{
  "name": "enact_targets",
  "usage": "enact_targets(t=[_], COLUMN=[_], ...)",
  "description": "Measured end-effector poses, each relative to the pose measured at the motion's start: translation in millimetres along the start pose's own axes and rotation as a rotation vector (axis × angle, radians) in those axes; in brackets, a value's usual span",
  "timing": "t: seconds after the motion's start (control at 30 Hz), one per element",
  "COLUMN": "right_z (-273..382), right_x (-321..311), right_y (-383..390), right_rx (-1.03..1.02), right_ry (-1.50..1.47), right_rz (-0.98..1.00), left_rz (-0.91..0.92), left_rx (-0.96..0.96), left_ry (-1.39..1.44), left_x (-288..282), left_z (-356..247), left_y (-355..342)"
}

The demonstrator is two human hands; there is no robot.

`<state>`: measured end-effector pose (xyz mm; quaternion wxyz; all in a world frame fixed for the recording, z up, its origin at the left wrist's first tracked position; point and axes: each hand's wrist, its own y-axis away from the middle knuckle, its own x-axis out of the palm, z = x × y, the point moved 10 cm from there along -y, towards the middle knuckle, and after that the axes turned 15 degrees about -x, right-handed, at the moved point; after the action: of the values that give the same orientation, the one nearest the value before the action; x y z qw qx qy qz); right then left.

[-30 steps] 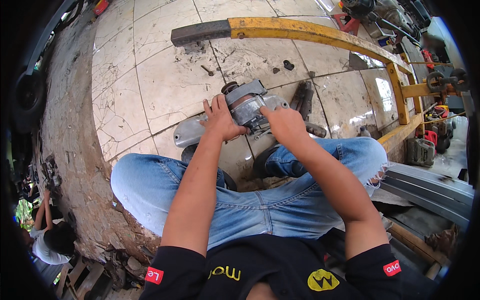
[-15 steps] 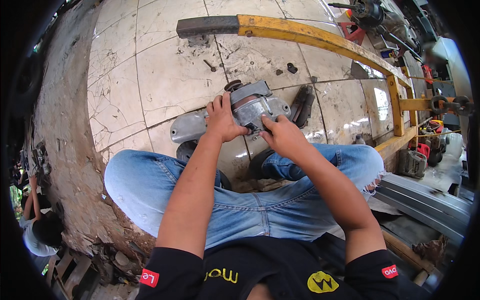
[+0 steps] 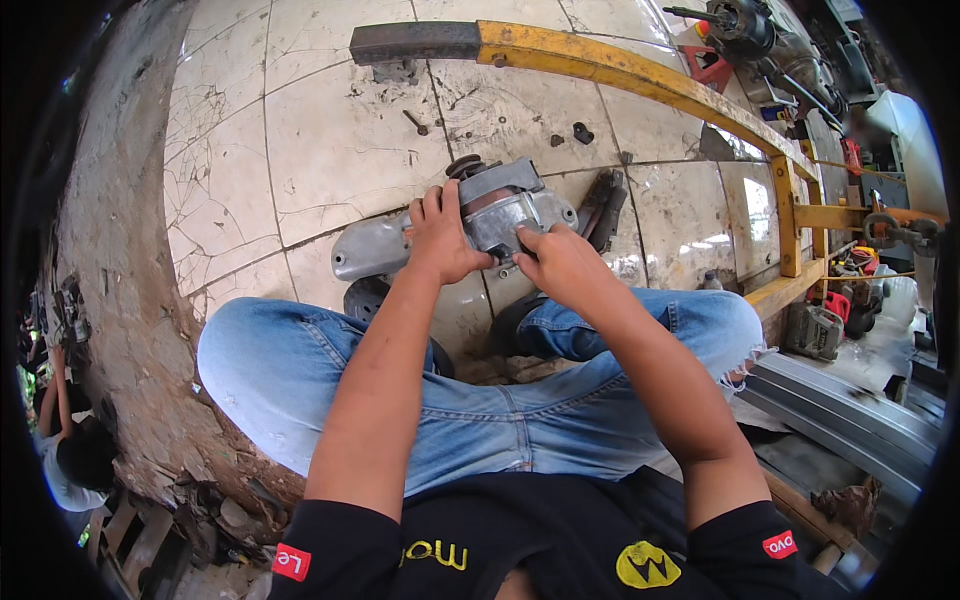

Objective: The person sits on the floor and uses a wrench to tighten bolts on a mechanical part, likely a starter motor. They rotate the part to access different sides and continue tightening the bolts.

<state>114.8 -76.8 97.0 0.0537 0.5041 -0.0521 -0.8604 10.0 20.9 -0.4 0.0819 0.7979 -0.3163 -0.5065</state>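
A grey metal alternator (image 3: 503,217) with a brown middle band rests on the tiles between my feet. At its far left side sits a dark pulley (image 3: 464,168). My left hand (image 3: 440,240) is wrapped over its left part, fingers on the far side and thumb at the near edge. Pressed to the near right of the housing are the thumb and index finger of my right hand (image 3: 562,260), its other fingers curled. Any small part under these fingertips is hidden. A smooth grey metal piece (image 3: 368,248) sticks out leftward beneath my left hand.
Pliers-like dark tools (image 3: 603,208) lie right of the alternator. A yellow steel hoist frame (image 3: 640,82) arches across the far side and right. A bolt (image 3: 415,124) and small black part (image 3: 583,133) lie beyond. At far left, another person (image 3: 82,460) is visible.
The view has shifted slightly. My right hand's fingertips have moved a little left on the housing; my left hand keeps its hold and the alternator stays in place.
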Motion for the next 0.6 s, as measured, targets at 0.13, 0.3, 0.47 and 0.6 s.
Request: enact_targets(t=[0.13, 0.3, 0.47, 0.6], right_z=[-9, -2, -8, -3], right_x=[0, 0, 0, 3], right_y=[-22, -6, -25, -9], right_rx=[0.018, 0.020, 0.021, 0.020], right_ry=[-0.009, -0.036, 0.026, -0.018], right_rz=[0.037, 0.054, 0.015, 0.056], left_rz=[0.062, 0.058, 0.109, 0.078], left_rx=[-0.041, -0.021, -0.014, -0.021], left_ry=[-0.009, 0.007, 0.001, -0.020], left_x=[-6, -5, -7, -9], left_z=[-7, -2, -7, -7], left_y=[5, -1, 1, -2])
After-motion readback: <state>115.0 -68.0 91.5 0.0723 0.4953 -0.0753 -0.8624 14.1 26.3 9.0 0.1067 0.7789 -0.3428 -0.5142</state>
